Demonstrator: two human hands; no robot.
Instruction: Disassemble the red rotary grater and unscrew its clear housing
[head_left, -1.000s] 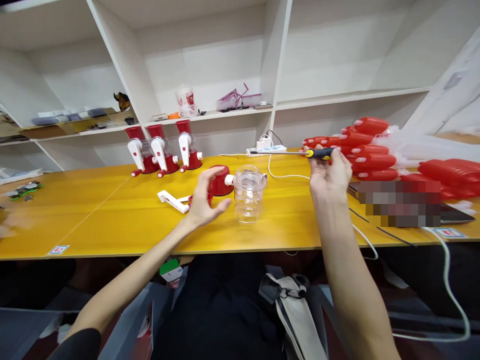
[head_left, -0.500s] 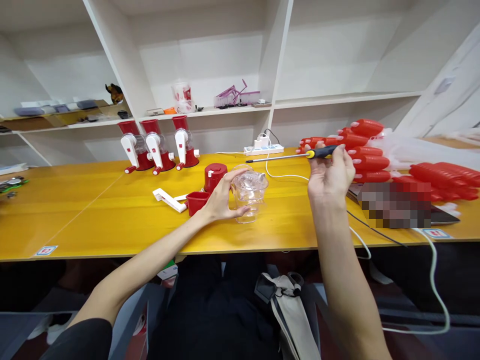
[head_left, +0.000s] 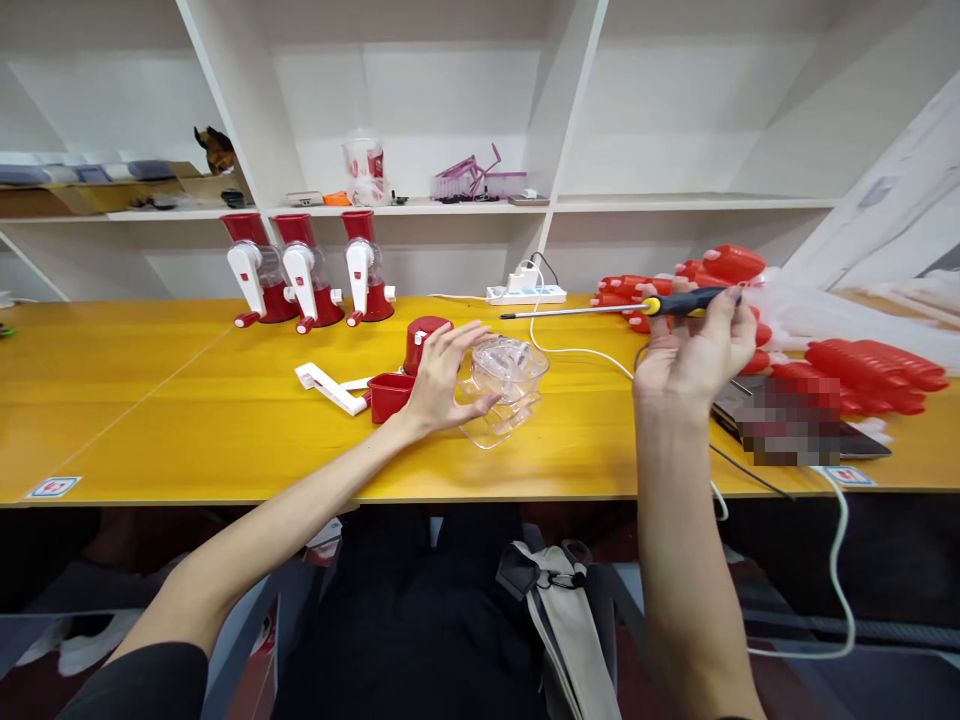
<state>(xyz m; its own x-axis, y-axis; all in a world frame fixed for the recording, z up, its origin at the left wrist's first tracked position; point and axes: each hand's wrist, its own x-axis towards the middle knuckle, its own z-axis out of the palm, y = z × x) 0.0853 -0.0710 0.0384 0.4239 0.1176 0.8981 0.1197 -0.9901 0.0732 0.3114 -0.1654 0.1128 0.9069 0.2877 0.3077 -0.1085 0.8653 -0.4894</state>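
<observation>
Clear housing unsteady at centre, screwdriver tip close above

The clear plastic housing (head_left: 517,368) sits at the centre of the frame, tilted, above the yellow table (head_left: 225,430). The left hand (head_left: 441,388) is at its left side, thumb and fingers parted wide in a C; whether they bear firmly on the wall cannot be determined. The right hand (head_left: 694,355), right of centre, has its fingers closed about the handle of a screwdriver (head_left: 651,306). The shaft points left, its tip appearing just above the housing's rim; actual clearance cannot be judged from this angle.

Findings on risk: with so wide a grasp on smooth, curved plastic, the housing could roll or slip, particularly if pushed from the right. A low sweep of the screwdriver could scratch or knock it. The red base (head_left: 425,342) and red hopper (head_left: 390,400) lie just left of the left hand, where a careless wrist could shove them into the white crank (head_left: 330,388). A white cable (head_left: 592,352) crosses the table between the hands and could snag the right forearm if lowered.
</observation>
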